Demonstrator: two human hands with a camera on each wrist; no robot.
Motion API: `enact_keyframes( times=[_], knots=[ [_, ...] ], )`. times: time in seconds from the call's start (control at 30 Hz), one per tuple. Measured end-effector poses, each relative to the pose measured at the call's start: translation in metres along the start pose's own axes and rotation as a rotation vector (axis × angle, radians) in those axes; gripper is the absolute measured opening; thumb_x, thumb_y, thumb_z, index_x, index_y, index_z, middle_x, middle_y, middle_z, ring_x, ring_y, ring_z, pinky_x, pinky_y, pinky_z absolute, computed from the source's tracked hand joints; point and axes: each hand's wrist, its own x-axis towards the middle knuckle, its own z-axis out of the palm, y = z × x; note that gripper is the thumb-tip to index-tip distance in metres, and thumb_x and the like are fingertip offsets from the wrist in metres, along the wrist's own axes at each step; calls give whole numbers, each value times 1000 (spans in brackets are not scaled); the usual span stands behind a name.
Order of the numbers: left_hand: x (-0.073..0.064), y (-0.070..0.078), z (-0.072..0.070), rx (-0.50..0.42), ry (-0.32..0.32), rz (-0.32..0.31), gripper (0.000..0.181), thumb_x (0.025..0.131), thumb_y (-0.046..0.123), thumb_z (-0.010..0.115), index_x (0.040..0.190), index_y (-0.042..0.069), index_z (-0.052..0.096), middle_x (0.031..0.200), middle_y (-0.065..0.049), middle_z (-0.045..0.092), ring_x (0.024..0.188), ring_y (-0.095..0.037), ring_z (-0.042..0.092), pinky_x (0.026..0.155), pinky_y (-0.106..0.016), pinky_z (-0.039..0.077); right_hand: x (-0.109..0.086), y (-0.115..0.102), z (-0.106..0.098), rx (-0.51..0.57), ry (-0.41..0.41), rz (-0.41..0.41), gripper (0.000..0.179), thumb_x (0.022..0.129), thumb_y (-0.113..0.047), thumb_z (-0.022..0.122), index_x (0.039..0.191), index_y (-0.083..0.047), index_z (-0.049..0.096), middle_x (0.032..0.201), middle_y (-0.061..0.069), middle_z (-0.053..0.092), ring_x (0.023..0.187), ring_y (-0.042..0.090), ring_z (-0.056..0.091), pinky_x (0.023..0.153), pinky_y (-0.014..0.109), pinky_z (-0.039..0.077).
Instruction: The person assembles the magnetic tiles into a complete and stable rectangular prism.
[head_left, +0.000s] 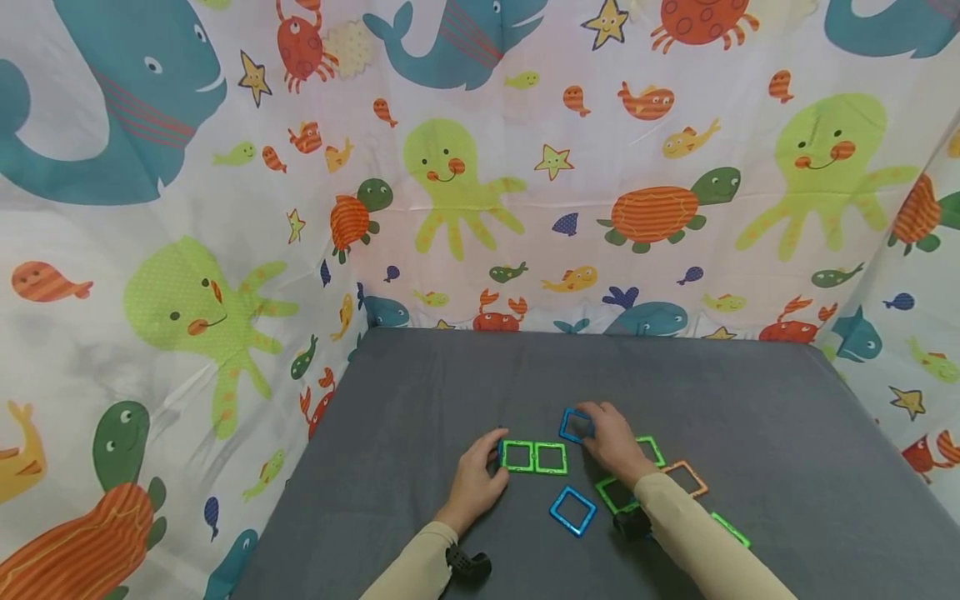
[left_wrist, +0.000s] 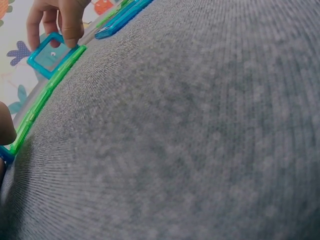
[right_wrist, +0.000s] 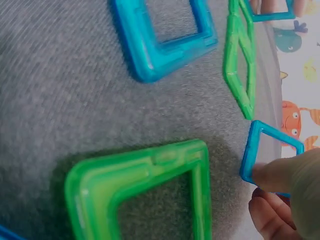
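Note:
Two green square magnetic tiles (head_left: 534, 457) lie flat, edge to edge, on the grey cloth. At their left end my left hand (head_left: 474, 482) holds a blue square tile (right_wrist: 275, 17) upright between thumb and fingers. My right hand (head_left: 615, 442) pinches another blue square tile (head_left: 564, 422), tilted up, just beyond the right end of the green pair. Whether that tile touches the green pair, I cannot tell. A loose blue tile (head_left: 560, 499) lies flat between my forearms.
Around and under my right forearm lie a green tile (head_left: 603, 497), another green tile (head_left: 659, 451), an orange tile (head_left: 695, 476) and one more green tile (head_left: 731, 531), partly covered. A patterned sea-animal curtain (head_left: 480, 275) hangs behind the grey tabletop (head_left: 420, 375) and along its sides.

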Motion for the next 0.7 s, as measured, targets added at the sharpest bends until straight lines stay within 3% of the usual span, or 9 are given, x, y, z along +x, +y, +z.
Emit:
enact_keyframes(
  times=[0.27,0.5,0.7],
  knots=[
    [0,0,-1,19,10,8,59,82,-6,67,139,6,59,134,-13,65,119,-25,68,94,-37,60,2,1,-2,16,56,-24,34,88,6,60,120,0,71,97,16,71,77,22,62,68,41,52],
    [0,2,-2,18,13,11,58,82,-6,67,139,5,59,134,-14,65,119,-25,68,93,-38,60,1,-5,1,44,-4,-26,22,93,-3,65,112,-4,76,95,10,71,76,14,55,67,34,47],
    [1,3,-2,18,6,5,58,82,-6,66,139,5,58,134,-14,65,119,-26,68,94,-38,60,2,-7,7,23,47,-55,19,93,-6,70,110,-4,77,99,11,73,84,24,66,72,43,56]
  ],
)
